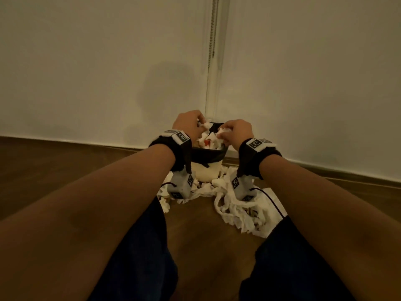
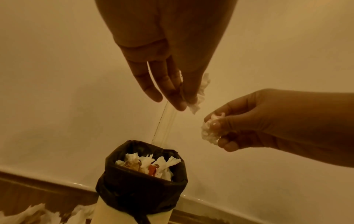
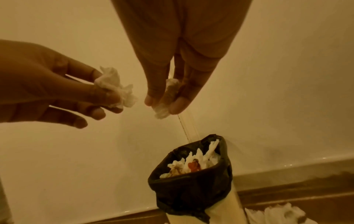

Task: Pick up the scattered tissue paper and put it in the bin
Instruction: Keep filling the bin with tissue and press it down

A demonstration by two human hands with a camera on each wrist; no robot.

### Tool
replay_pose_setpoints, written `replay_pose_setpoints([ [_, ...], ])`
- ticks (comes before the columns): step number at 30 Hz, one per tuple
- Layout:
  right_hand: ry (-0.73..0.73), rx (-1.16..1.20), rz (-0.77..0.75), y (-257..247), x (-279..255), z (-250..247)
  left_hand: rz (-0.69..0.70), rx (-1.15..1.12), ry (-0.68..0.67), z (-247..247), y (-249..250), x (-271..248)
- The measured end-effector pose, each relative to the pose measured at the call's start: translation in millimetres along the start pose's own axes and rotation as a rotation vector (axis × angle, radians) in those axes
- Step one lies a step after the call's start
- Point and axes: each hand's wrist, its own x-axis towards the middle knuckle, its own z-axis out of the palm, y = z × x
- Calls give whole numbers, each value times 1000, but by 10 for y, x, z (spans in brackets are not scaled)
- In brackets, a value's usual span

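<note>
Head view: both hands hang over the bin (image 1: 207, 168), a pale tub lined with a black bag (image 1: 208, 154). The left hand (image 1: 187, 124) pinches a white wad of tissue (image 1: 205, 124) at its fingertips; the right hand (image 1: 237, 132) pinches another wad (image 1: 222, 132). Below the fingers the bin already holds tissue, some stained red. Loose tissue paper (image 1: 236, 210) lies on the wooden floor (image 1: 195, 231) around the bin's base, nearer the person than the fingers.

Left wrist view: the left hand (image 2: 168, 63) points down, fingers close together, a scrap (image 2: 200, 92) caught between fingertips and thumb. The bin (image 2: 141, 181) stands below the fingers. The right hand (image 2: 268, 119) curls round a crumpled ball (image 2: 209, 131).

Right wrist view: the right hand (image 3: 180, 68) nips its wad (image 3: 164, 106) between narrow fingers, above and left of the bin (image 3: 191, 189). The left hand (image 3: 47, 91) clasps its tissue (image 3: 116, 89).
</note>
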Motion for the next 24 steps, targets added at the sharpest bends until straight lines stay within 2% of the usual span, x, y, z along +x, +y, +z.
replay_pose_setpoints([
  [3,14,-4,20,148,112,-14,30,94,-46,138,-16,155],
  [9,15,-174,25,385,381,131,43,69,-98,505,-73,442],
  [15,118,-208,64,600,671,316,41,173,-174,762,-261,712],
  [24,42,-255,70,781,996,801,-4,446,-439,1234,-571,919],
])
